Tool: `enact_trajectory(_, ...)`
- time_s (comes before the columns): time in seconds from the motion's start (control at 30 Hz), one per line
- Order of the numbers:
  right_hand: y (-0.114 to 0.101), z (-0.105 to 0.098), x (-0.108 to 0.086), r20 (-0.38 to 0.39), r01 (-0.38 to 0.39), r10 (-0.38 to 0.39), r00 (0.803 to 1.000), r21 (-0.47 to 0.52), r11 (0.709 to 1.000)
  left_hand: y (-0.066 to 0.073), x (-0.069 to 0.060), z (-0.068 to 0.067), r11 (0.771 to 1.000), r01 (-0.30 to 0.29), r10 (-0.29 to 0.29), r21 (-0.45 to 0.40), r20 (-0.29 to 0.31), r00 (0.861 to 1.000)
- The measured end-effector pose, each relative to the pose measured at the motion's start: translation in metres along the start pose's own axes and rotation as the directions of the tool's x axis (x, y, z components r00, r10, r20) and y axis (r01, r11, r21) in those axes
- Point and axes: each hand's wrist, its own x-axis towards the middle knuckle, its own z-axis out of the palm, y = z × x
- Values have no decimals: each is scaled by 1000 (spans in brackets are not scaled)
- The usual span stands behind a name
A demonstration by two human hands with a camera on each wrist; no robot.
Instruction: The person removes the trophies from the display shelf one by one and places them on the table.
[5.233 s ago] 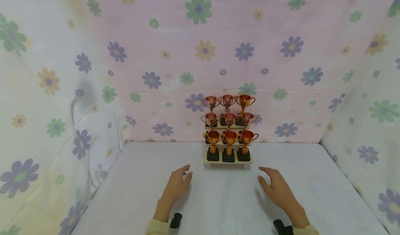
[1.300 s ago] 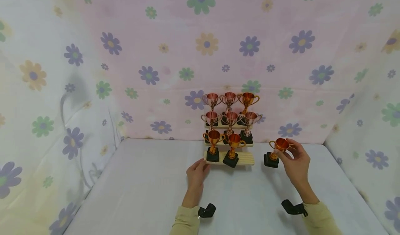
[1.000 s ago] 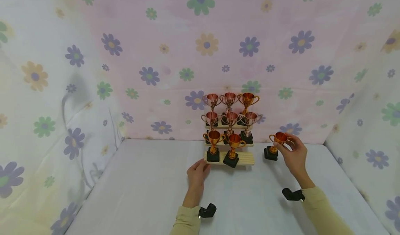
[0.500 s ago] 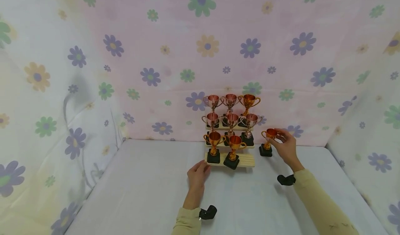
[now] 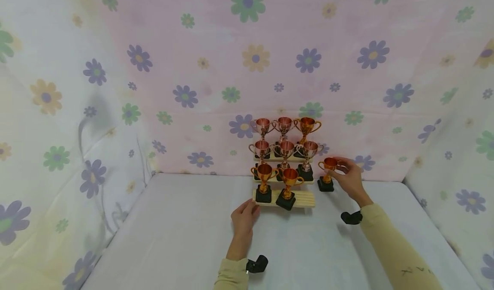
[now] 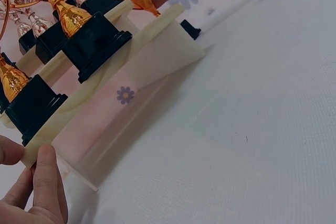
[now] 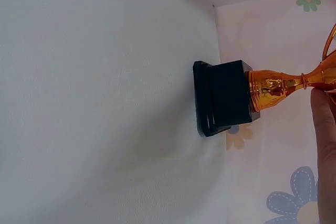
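A small wooden three-step stand [image 5: 306, 199] bears rows of trophies. My left hand [image 5: 243, 218] pinches the front left corner of its lowest step between thumb and fingers, as the left wrist view also shows. My right hand [image 5: 349, 179] holds a gold trophy [image 7: 270, 88] by its cup and upper stem, to the right of the stand. That trophy is upright with its black square base down; whether the base touches the table I cannot tell. Two gold trophies stay on the lowest step: the left one [image 5: 264, 182] faces forward, the middle one [image 5: 288, 189] stands turned at an angle.
Rose-coloured trophies [image 5: 286, 149] fill the middle step. On the top step stand two more rose ones [image 5: 284, 125] and a gold trophy [image 5: 307, 126] at the right. A white cloth covers the table [image 5: 185, 230]; flowered fabric [image 5: 208, 67] hangs close behind the stand.
The gold trophy has left the right end of the lowest step in my right hand, and lately moved back and leftward. My left hand came to the step's corner. The middle gold trophy turned.
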Motion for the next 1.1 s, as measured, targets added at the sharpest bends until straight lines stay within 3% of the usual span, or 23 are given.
enact_trajectory(0.2,8,1,2,22,-37,37,999,20,999,2,1,-2,1000,-1,1,7,-15,1000)
enact_trajectory(0.77,16,0,-2,-49,-159,163,985,71,985,5,-6,0,1000,9,-9,-6,-1,1000)
enact_trajectory(1.1,23,-5,-13,-5,-173,173,985,-57,983,2,0,1,1000,19,-19,-5,28,999)
